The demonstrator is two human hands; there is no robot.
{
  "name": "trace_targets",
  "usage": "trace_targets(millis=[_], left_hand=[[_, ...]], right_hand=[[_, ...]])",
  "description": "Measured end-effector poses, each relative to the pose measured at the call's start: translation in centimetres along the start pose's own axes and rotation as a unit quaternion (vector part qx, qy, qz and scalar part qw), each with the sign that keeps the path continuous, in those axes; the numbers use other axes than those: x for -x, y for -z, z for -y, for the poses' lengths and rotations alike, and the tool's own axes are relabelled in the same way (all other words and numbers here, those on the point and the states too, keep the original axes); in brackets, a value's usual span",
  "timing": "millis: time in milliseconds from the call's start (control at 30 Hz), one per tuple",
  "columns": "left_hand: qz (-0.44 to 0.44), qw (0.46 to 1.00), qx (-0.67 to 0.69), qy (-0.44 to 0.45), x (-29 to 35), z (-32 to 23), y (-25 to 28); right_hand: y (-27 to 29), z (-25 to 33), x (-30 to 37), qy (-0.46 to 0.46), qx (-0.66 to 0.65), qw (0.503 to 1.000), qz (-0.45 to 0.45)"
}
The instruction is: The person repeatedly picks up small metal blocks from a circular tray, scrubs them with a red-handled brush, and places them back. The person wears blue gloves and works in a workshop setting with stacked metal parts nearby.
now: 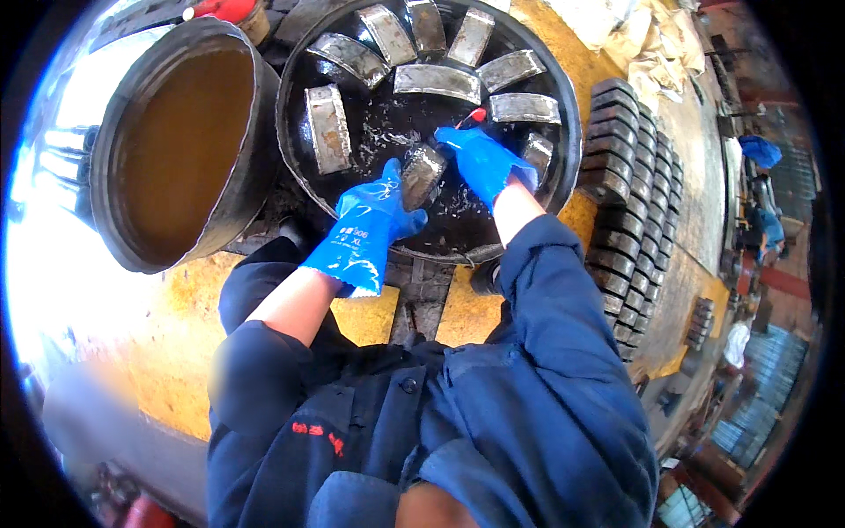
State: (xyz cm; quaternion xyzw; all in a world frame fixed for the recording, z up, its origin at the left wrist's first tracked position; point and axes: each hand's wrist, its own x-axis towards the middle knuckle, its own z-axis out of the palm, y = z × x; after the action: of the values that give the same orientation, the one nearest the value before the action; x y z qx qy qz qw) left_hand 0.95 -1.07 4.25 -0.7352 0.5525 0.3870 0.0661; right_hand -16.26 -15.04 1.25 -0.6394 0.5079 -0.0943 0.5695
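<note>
My left hand [377, 213], in a blue rubber glove, grips the near left side of a curved metal block [422, 174] and keeps it tilted over a wide round tub [283, 114]. Close to the block's right side is my right hand [482, 162], gloved the same way. Its fingers are closed around a thin tool with a red end [478, 115]; the rest of the tool is hidden by the glove. Dark liquid lies in the tub. Several similar curved metal blocks [437, 82] rest around its inside, wet and partly rusty.
A large bucket [255, 114] of brown liquid stands left of the tub. Stacked rows of dark curved blocks [620, 238] stand to the right. Pale cloth or sacking [647, 44] lies at the far right. Yellow flooring [180, 317] shows around my legs.
</note>
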Motion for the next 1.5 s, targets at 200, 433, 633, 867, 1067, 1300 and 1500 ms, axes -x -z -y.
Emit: trace_targets(millis=[200,433,633,867,1067,1300,1500], left_hand=[[0.024,1.0,0.001,-0.016,-0.2,-1.5,0.6],[0.013,1.0,0.003,-0.006,0.2,-0.6,0.5],[0.01,1.0,0.001,0.001,0.2,-0.9,0.8],[-0.003,1.0,0.008,-0.005,0.1,-0.4,0.4],[-0.026,0.999,0.01,-0.016,-0.2,-2.0,0.4],[-0.072,0.993,0.092,-0.007,-1.4,-1.6,-0.1],[-0.08,0.961,0.257,-0.066,-2.7,-0.2,-1.4]], right_hand=[[0.7,-9.1,-3.4,0.004,0.166,0.982,-0.088],[2.9,-0.2,-0.1,0.019,0.142,0.99,-0.015],[4.6,0.5,0.6,-0.08,-0.138,0.987,-0.016],[2.1,-0.9,-0.5,-0.073,-0.101,0.992,-0.019],[0.3,-7.3,-2.9,0.026,0.15,0.987,-0.048],[-1.1,-4.5,1.0,-0.029,-0.186,0.98,-0.06],[-0.2,-3.8,7.8,0.039,0.03,0.997,-0.067]])
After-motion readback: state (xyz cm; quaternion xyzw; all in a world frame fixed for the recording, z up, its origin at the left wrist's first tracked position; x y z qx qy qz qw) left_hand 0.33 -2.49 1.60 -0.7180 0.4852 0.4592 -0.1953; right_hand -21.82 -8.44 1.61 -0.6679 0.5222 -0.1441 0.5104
